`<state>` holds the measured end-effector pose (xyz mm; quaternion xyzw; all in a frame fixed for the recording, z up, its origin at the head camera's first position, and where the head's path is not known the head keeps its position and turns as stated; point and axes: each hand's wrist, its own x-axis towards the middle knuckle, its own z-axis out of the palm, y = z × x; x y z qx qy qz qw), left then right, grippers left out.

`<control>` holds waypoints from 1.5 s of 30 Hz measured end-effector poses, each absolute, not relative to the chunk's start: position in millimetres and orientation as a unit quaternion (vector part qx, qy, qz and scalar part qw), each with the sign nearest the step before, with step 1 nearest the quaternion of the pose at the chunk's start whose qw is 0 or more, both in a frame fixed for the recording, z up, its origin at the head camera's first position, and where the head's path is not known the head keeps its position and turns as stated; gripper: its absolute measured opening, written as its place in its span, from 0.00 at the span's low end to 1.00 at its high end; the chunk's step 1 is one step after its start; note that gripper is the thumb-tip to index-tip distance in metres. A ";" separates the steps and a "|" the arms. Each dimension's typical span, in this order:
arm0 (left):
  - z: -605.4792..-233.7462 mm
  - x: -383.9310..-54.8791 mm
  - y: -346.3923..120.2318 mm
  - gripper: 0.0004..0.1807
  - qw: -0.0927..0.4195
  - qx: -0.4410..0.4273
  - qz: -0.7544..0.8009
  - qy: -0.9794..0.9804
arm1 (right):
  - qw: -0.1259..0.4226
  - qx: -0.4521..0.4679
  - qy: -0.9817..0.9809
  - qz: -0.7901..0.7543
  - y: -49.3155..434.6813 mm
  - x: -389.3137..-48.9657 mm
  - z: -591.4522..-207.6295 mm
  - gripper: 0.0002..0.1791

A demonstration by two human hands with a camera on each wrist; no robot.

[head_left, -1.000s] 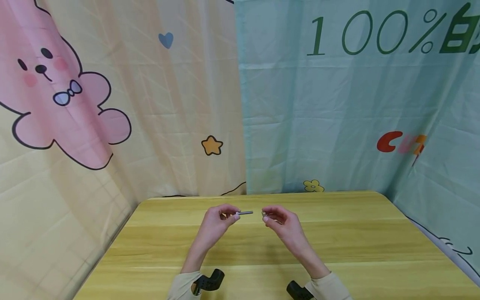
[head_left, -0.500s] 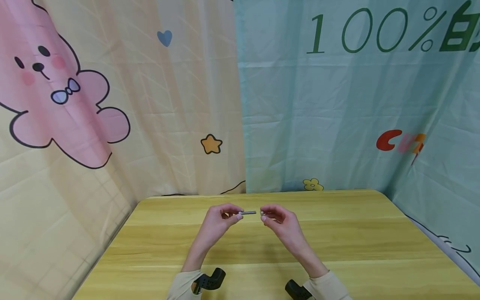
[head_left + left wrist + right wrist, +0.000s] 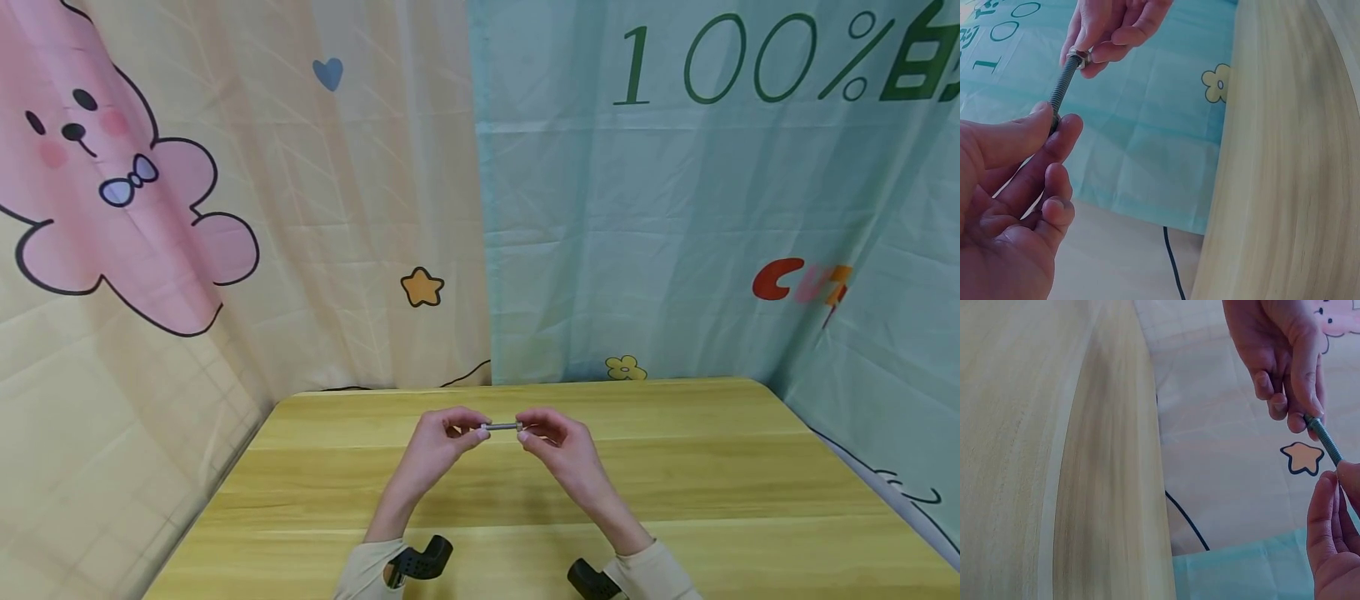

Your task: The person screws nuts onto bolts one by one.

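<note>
Left hand (image 3: 438,442): thumb and forefinger pinch one end of bolt (image 3: 501,427); other fingers loosely curled. Held above tabletop (image 3: 720,475), not touching it.
Right hand (image 3: 551,440): fingertips pinch nut (image 3: 1077,57) at the bolt's far end; nut sits on the threaded tip. Hand also off the tabletop.
Bolt: grey threaded shank, roughly level in head view, bridging the gap between both hands. Left wrist view shows threads clearly, head end hidden inside left fingers (image 3: 1054,134). Right wrist view shows shank (image 3: 1325,439) running from left fingertips to right fingertips.
Nut: small, silvery, hex; only partly visible between right fingertips. How far threaded on: cannot tell.
Hands: close together, almost touching, centred over the far half of the tabletop.
Sleeves: beige cuffs (image 3: 360,571) at bottom edge of head view, each with a black wrist camera mount (image 3: 420,560) beside it.
Tabletop: light wood grain, yellowish, rounded far right corner.
Cable: thin black cable (image 3: 1171,265) runs along behind the far tabletop edge.
Left curtain (image 3: 225,250): cream cloth, pink cartoon bear with bow, blue heart, orange star (image 3: 422,287).
Right curtain (image 3: 675,233): teal cloth, green "100%" print, small yellow flower (image 3: 625,367) just above tabletop edge, red and orange lettering at right.
</note>
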<state>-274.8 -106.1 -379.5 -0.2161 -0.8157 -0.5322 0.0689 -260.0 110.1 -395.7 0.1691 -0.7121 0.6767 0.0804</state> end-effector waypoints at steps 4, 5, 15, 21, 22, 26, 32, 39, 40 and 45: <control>-378.1 -274.1 -105.2 0.05 0.069 -0.218 -0.529 -0.817 | 0.083 0.173 -0.718 0.669 110.1 -260.2 -396.0 0.12; -377.7 -273.9 -105.0 0.06 0.070 -0.218 -0.529 -0.818 | 0.085 0.173 -0.720 0.666 110.2 -260.5 -395.9 0.12; -375.9 -271.4 -104.9 0.07 0.066 -0.208 -0.539 -0.814 | 0.091 0.182 -0.726 0.657 111.6 -259.9 -394.9 0.13; -375.8 -271.1 -104.5 0.07 0.073 -0.197 -0.551 -0.808 | 0.096 0.192 -0.723 0.656 113.0 -260.5 -396.1 0.13; -376.0 -271.2 -104.4 0.06 0.073 -0.196 -0.553 -0.807 | 0.096 0.192 -0.723 0.656 113.4 -260.6 -396.2 0.13; -376.5 -270.8 -103.8 0.04 0.077 -0.197 -0.554 -0.805 | 0.091 0.190 -0.722 0.659 114.7 -260.1 -396.0 0.14; -377.5 -270.9 -102.6 0.03 0.082 -0.203 -0.550 -0.806 | 0.085 0.180 -0.725 0.660 116.0 -259.3 -394.6 0.14; -376.7 -271.1 -102.3 0.03 0.083 -0.206 -0.555 -0.802 | 0.090 0.185 -0.730 0.652 117.0 -260.8 -394.7 0.13; -376.7 -271.1 -102.2 0.03 0.082 -0.207 -0.558 -0.800 | 0.091 0.187 -0.729 0.652 117.3 -261.2 -395.2 0.13; -377.0 -271.2 -101.9 0.03 0.075 -0.207 -0.572 -0.790 | 0.088 0.194 -0.725 0.655 117.9 -262.7 -397.3 0.15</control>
